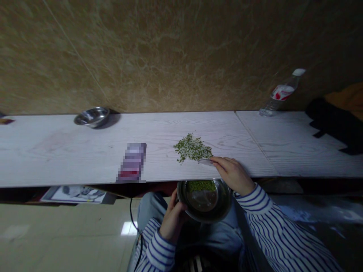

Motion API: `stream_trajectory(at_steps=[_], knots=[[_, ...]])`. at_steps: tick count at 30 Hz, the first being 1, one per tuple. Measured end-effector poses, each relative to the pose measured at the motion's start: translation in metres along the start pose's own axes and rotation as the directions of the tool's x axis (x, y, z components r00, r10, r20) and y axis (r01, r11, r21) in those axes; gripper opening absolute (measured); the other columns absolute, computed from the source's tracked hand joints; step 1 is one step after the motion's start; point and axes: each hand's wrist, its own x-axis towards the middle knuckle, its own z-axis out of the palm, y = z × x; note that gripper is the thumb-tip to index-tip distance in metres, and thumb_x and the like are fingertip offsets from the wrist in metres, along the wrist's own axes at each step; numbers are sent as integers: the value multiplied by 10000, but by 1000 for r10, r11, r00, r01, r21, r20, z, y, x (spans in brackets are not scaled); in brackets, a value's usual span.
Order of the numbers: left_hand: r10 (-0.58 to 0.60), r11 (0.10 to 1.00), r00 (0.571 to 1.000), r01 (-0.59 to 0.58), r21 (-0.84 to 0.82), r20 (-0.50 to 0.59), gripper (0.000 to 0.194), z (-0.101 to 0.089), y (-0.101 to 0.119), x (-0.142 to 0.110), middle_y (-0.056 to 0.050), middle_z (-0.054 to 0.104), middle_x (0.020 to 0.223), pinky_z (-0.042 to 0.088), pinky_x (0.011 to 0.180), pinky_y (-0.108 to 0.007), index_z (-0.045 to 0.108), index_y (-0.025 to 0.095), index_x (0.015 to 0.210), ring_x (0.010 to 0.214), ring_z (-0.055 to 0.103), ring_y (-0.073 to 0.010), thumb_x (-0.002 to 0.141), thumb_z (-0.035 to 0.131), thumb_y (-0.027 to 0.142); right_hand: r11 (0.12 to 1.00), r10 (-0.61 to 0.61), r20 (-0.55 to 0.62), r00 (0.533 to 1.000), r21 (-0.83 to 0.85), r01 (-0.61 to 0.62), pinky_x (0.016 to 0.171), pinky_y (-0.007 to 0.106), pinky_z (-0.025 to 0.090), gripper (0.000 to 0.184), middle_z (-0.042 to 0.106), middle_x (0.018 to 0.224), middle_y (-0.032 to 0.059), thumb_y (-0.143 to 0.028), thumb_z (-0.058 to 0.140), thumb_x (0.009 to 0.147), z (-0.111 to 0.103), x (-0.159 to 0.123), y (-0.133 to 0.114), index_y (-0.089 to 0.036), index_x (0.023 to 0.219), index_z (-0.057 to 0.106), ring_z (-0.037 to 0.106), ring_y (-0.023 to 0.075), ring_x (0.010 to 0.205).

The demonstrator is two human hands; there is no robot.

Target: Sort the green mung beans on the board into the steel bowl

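Note:
My left hand (174, 220) grips the left side of a steel bowl (226, 204), fingers round its rim. The bowl is just below the table's front edge, over my lap. Small green beans (201, 185), like mung beans, lie along its far inner side. My right hand (231, 172) is closed on a thin, pale flat piece (206, 162); its exact kind is unclear. That piece rests at the near edge of a loose patch of green beans (190, 146) spread over the white tabletop (159, 132).
A second steel bowl (93, 118) stands at the back left by the wall. Left of the beans lies a blurred-out flat rectangular object (132, 162). A clear plastic bottle (282, 92) stands at the back right, beside dark cloth (331, 124). A black cable (131, 211) hangs below the table.

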Motion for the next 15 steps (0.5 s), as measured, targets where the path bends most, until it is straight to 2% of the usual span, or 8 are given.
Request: stream_trajectory(at_steps=[3, 9, 15], knots=[[16, 1000, 1000, -16, -12, -7, 775, 0, 1, 1, -33, 672, 976, 483, 676, -310, 478, 240, 1326, 871, 610, -226, 569, 615, 145, 999, -44, 25, 999, 6, 44, 816, 366, 502, 267, 727, 996, 64, -181, 439, 931, -1, -1, -2, -207, 1095, 648, 662, 196, 908], [8, 1000, 1000, -8, 8, -11, 759, -2, 5, 2, -25, 671, 976, 495, 698, -327, 486, 256, 1322, 913, 608, -242, 582, 623, 158, 975, -210, 107, 972, 96, 200, 787, 331, 483, 252, 725, 991, 47, -170, 447, 937, -14, -16, -8, -221, 1073, 654, 655, 166, 920], [20, 999, 999, -21, -29, -26, 684, -2, 3, 3, -26, 690, 927, 494, 679, -344, 557, 263, 1254, 880, 615, -262, 584, 626, 142, 958, -264, 120, 957, 150, 245, 792, 332, 481, 224, 727, 983, 52, -161, 471, 936, -18, -28, -20, -212, 1063, 648, 659, 162, 924]])
